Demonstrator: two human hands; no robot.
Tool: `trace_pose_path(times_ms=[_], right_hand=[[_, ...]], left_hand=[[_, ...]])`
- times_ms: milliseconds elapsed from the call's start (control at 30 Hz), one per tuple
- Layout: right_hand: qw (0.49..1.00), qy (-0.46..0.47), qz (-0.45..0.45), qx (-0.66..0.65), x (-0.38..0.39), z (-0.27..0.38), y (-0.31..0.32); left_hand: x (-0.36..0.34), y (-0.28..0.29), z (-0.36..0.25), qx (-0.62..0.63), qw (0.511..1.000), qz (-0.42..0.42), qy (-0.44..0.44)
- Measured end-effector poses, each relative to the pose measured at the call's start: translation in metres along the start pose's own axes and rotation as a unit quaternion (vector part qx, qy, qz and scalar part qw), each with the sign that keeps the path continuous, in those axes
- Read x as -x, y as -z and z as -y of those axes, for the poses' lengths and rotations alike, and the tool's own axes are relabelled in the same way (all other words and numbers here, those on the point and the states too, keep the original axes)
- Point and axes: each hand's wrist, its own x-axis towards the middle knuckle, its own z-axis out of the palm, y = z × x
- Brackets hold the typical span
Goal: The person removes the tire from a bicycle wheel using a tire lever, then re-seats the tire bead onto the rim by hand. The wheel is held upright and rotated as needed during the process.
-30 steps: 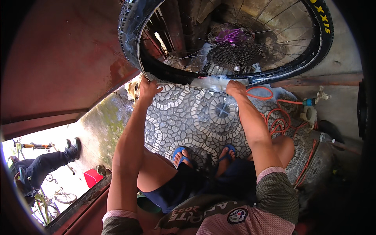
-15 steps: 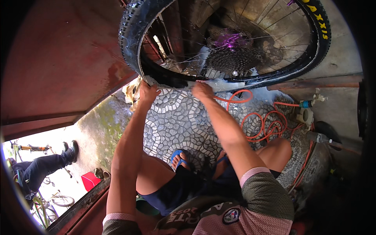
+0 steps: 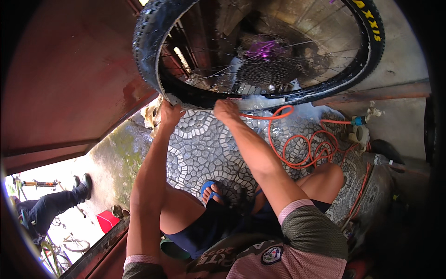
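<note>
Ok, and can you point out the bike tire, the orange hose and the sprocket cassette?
Bike tire (image 3: 146, 51): head view, on the left side of its black outer surface.
Orange hose (image 3: 335, 122): head view, on the stretch beside the blue connector (image 3: 358, 121).
Sprocket cassette (image 3: 265, 72): head view, mid-stack.

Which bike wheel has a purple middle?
The big wheel at the top, held by the left hand and right hand. Its hub is purple; the small-looking wheels outside, lower left, show no purple middle.
</note>
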Motion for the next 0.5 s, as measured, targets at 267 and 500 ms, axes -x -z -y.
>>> trace_pose_path(times_ms=[267,500], right_hand=[[0.996,-0.08,-0.007,0.028,0.012,-0.122,0.006],[0.983,-0.168,-0.02,0.074,0.047,-0.213,0.056]], left_hand=[[0.02,-0.005,-0.024,-0.149,0.987,-0.027,0.059],[0.058,-0.051,-0.043,-0.432,0.889,0.117,-0.095]])
